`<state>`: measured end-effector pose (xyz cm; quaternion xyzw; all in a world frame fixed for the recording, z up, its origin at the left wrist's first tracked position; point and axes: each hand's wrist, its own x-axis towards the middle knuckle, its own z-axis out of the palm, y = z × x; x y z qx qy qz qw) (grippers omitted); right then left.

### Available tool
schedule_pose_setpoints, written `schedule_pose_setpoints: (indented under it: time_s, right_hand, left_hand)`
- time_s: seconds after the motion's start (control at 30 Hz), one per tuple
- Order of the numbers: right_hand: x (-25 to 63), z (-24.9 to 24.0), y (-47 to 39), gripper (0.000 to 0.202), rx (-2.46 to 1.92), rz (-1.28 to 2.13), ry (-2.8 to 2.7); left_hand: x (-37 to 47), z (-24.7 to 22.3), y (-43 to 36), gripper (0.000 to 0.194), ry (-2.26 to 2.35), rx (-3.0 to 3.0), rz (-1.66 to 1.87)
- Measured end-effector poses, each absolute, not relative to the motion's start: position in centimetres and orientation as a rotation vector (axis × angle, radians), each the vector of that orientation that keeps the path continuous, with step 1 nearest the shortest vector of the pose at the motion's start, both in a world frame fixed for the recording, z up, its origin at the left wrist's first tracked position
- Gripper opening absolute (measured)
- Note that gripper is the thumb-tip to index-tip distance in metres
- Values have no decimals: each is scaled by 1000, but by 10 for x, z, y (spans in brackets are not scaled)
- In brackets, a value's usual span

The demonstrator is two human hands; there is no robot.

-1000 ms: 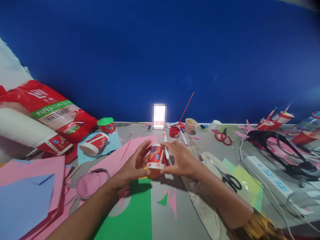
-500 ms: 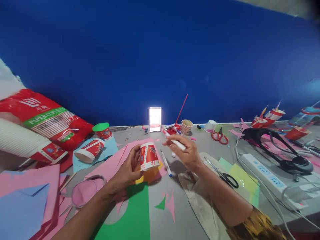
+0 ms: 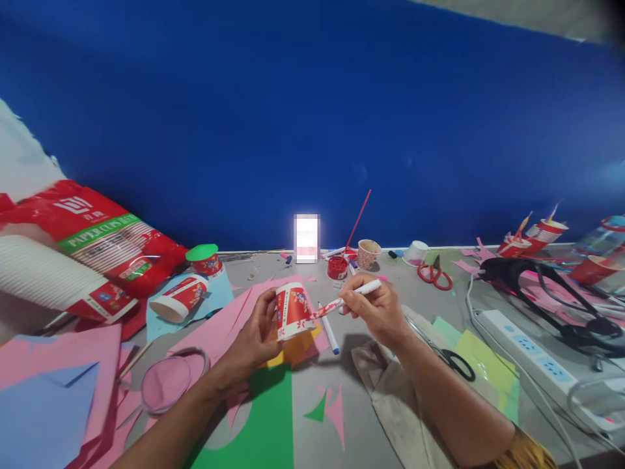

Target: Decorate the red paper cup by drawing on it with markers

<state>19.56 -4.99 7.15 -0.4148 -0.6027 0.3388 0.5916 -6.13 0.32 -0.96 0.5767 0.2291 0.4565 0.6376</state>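
At my ten o'clock lies the red plastic bag of white paper cups (image 3: pixel 92 228), well clear of the work. My left hand (image 3: pixel 254 332) has its fingers curled round a red-and-white printed paper cup (image 3: pixel 291 311), held upside down above the pink paper sheet (image 3: pixel 229 316) at twelve o'clock. I judge the grip should be firm but light, so the thin wall does not buckle. My right hand (image 3: pixel 374 309), at one o'clock, pinches a white marker pen (image 3: pixel 347 296) in a closed writing grip, its tip touching the cup's side. I would brace the wrist and turn the cup rather than the pen. Black-handled scissors (image 3: pixel 452 355) lie near at two o'clock.
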Motion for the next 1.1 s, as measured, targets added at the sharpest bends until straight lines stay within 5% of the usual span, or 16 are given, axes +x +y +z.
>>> schedule_pose_setpoints:
  time_s: [1.1]
  right_hand:
    - [192,79,-55,20,-1041,645,-1552]
  left_hand:
    - [-58,-11,-1,92,504,1248,1005]
